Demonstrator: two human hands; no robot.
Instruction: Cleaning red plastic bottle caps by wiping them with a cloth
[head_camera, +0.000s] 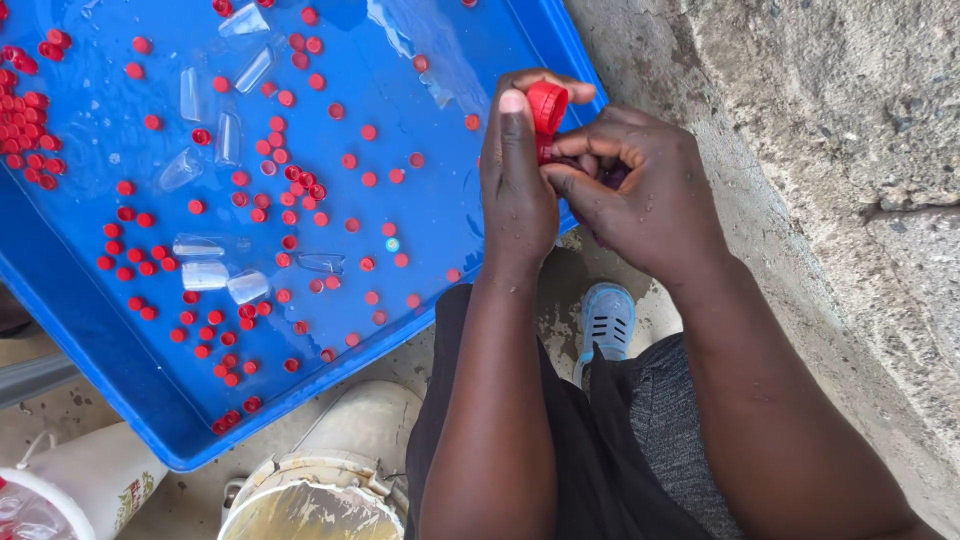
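The left hand (517, 175) and the right hand (628, 185) are close together, touching, over the right edge of the big blue tray (90, 330). The left hand is curled shut on a red cap (546, 108), with the thumb flat up its side and a fingertip over the top. The right hand is curled too, and its fingers pinch something small and dark just below the cap; I cannot tell what it is. It looks like the hands are working on this one cap, maybe cleaning it or pulling a bit off it. The next move would need a firm pinch and a small twist. The cap is bright red, round and wet. Going left to right, the tray holds water, many small red caps (25, 120), clear plastic pieces (205, 275), then the hands. Near the tray are two white buckets (330, 480), and a grey shoe (607, 322) rests on the wet concrete floor (800, 120).
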